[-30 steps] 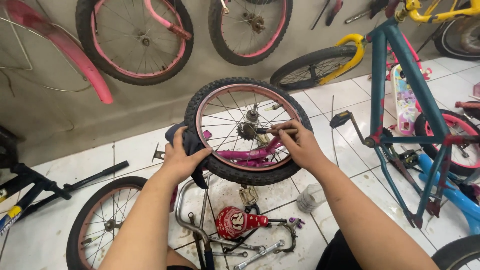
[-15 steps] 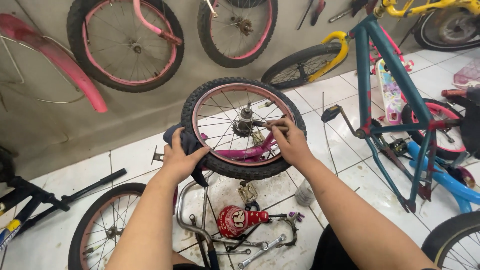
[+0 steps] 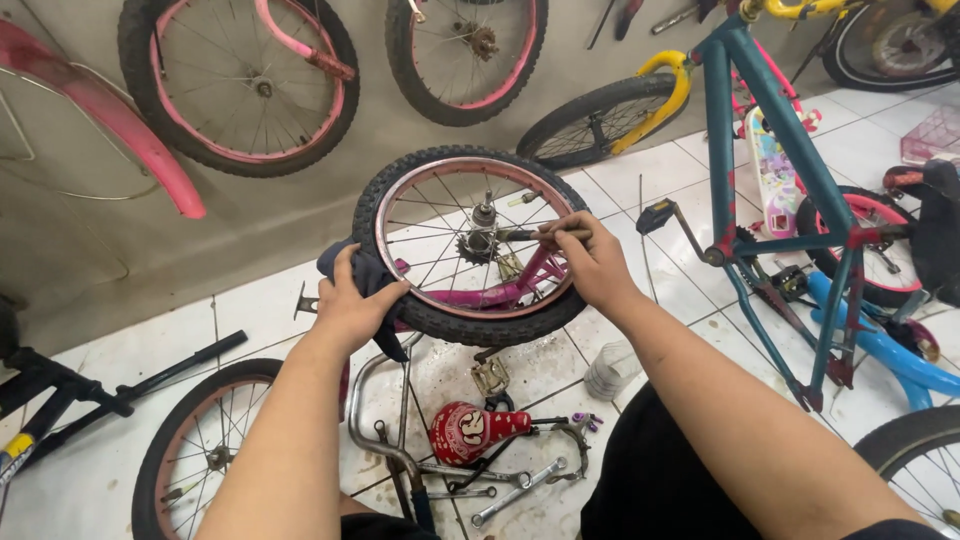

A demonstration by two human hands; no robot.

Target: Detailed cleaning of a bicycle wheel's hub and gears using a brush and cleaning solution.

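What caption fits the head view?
Left hand steadies a small bicycle wheel with a cloth; right hand works at its hub.

A red bell point(image 3: 465, 432) and two wrenches point(image 3: 505, 490) are seen on the tiled floor point(image 3: 150, 350), below and between the hands. A teal bicycle frame point(image 3: 770, 170) is placed to the right of the right hand, and two pink-rimmed wheels point(image 3: 238, 80) are leaned against the wall above the left hand. Another wheel point(image 3: 195, 450) is laid flat below the left hand.
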